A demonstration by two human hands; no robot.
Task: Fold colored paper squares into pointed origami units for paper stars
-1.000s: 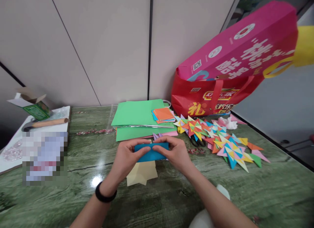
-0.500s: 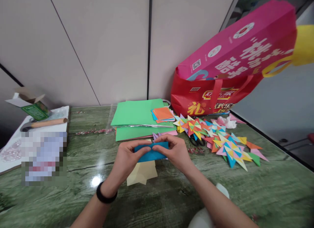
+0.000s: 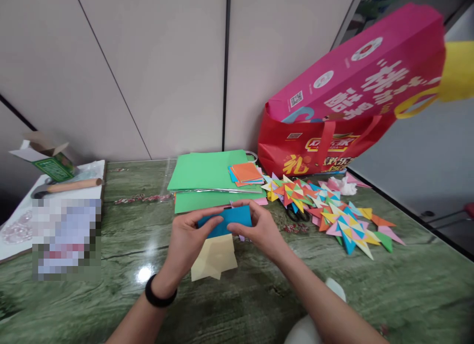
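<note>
A folded blue piece of paper point(image 3: 231, 219) is held up between my two hands, its broad face toward me. My left hand point(image 3: 190, 235) pinches its left end between thumb and fingers. At the other end, my right hand point(image 3: 259, 223) grips it with the thumb in front and the fingers behind. Below it, pale yellow paper squares point(image 3: 215, 257) lie overlapping on the table. Bits of purple folded paper show just behind my right hand, mostly hidden.
Green sheets point(image 3: 207, 171) carry a stack of small coloured squares point(image 3: 247, 172). To the right lie folded paper stars point(image 3: 350, 224), black-handled scissors point(image 3: 296, 214) and a red gift bag point(image 3: 296, 141). A wooden-handled tool point(image 3: 74, 185) and an open box point(image 3: 54, 164) are at left.
The blue paper has tipped to show more of its face and moved slightly left. Both hands have shifted a little, still pinching its ends.
</note>
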